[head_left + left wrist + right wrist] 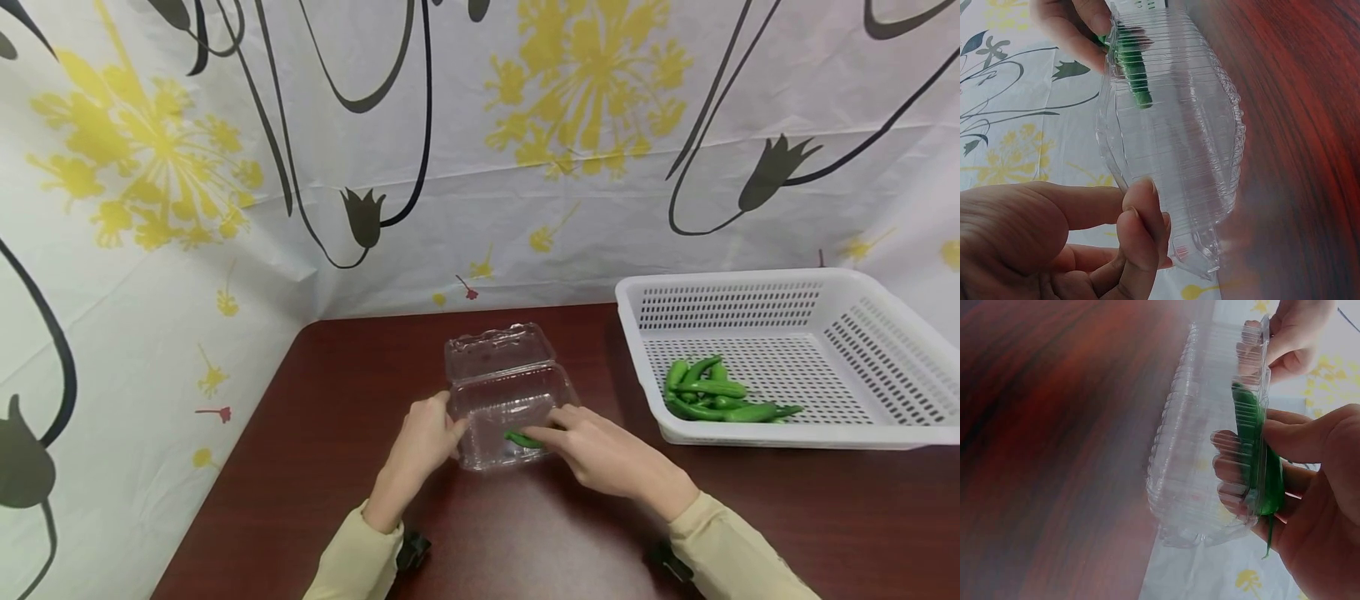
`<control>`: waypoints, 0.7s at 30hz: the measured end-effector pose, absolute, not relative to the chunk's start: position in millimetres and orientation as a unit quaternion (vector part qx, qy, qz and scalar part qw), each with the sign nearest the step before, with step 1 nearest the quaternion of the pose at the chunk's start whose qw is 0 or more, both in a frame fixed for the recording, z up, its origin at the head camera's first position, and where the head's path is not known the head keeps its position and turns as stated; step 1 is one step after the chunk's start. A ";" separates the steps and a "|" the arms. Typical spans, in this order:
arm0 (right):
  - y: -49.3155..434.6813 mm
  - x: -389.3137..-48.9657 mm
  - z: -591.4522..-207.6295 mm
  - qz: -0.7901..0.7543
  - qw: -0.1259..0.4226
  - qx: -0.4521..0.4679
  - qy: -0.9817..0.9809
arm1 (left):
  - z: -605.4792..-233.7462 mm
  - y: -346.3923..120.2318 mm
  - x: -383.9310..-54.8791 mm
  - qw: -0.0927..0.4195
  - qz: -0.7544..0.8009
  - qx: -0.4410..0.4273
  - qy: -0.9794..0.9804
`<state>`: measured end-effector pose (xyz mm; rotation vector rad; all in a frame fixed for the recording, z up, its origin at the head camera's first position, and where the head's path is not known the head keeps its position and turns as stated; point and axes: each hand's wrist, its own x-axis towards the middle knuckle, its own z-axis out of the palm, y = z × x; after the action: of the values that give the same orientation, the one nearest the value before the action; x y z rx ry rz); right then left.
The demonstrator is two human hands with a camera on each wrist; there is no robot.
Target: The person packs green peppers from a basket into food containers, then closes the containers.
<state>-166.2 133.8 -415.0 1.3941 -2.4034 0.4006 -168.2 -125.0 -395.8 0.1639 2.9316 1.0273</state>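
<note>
A clear plastic clamshell box (487, 417) sits on the table with its lid (498, 354) folded back, away from me. My left hand (423, 437) pinches the box's left rim between thumb and fingers, as the left wrist view also shows. From the right side, my right hand (607, 454) holds a green chili pepper (522, 439) between thumb and fingers, its fingers reaching down inside the near right part of the box. In the right wrist view the pepper (1272, 487) lies lengthwise under the thumb, its thin stem hanging toward the palm side.
At the right stands a white slotted plastic basket (810, 435). Several green peppers (712, 390) lie piled in its near left corner. The dark red wooden table (315, 467) meets a flowered cloth (480, 167) hanging behind and to the left.
</note>
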 end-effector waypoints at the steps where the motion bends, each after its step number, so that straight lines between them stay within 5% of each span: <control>1: 133.1 -166.2 -414.8 0.143 0.163 0.489 -0.845 | -395.9 -125.0 -168.2 0.015 0.332 0.053 0.942; 21: 127.0 -170.9 -417.2 0.188 0.179 0.482 -0.837 | -395.4 -125.5 -167.8 0.017 0.336 0.059 0.940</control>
<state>-170.9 127.0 -417.2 1.3622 -2.3656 0.5319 -167.8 -125.5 -395.4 0.1838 2.9210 1.0453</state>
